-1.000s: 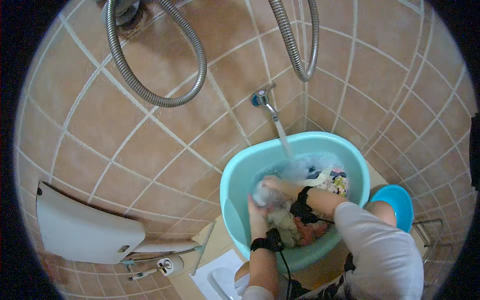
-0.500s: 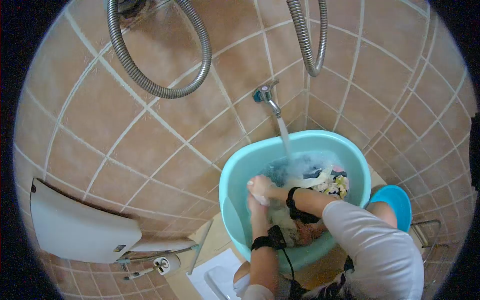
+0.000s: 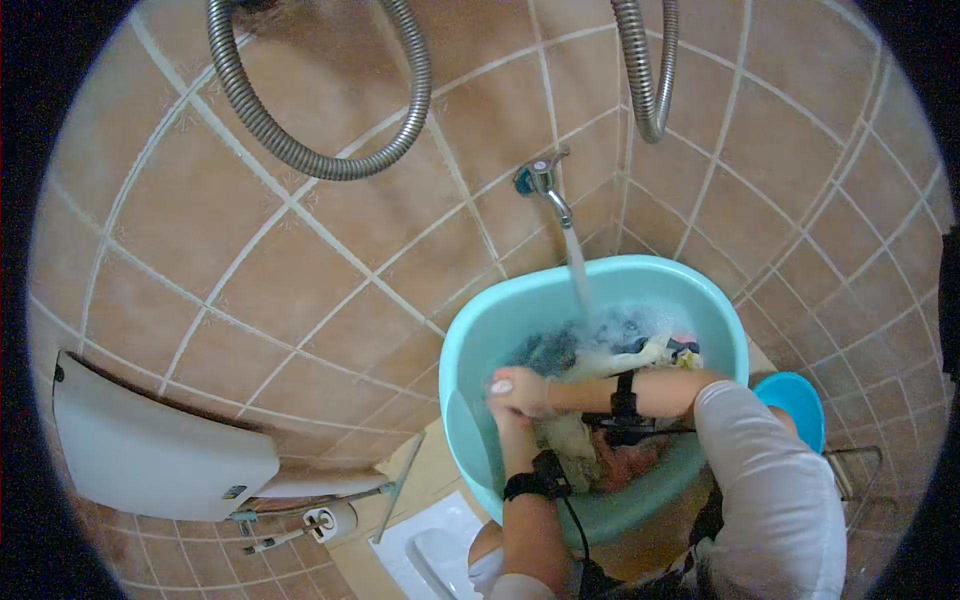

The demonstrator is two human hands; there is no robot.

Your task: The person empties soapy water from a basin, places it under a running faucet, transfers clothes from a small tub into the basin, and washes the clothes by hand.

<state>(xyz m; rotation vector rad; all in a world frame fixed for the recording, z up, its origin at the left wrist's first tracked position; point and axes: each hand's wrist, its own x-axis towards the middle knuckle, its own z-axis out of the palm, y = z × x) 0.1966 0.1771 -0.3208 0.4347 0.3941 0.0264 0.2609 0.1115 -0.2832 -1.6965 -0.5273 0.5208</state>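
Observation:
My right hand (image 3: pixel 526 392) is closed over my left hand (image 3: pixel 507 412) above the left part of a large turquoise tub (image 3: pixel 458 345). The two hands press together, fingers curled. A small white patch shows at the fingers; I cannot make out whether it is foam or something held. Below and beside them, wet clothes (image 3: pixel 570 440) lie in cloudy water, among them a pale piece, a reddish piece (image 3: pixel 630 465) and dark cloth (image 3: pixel 545 350). Water runs into the tub from a wall tap (image 3: pixel 548 185). Black straps with a cable sit on both forearms.
A smaller blue basin (image 3: pixel 795 395) stands right of the tub, near a metal rack (image 3: pixel 858 470). A white squat toilet (image 3: pixel 425 550) is at the lower left, under a white cistern (image 3: pixel 160 445). Metal shower hoses (image 3: pixel 330 165) hang above. Tiled walls close in behind.
My right forearm has swung to lie more level across the tub, and the right hand has turned further over the left. The left arm has barely moved. The view has shifted slightly.

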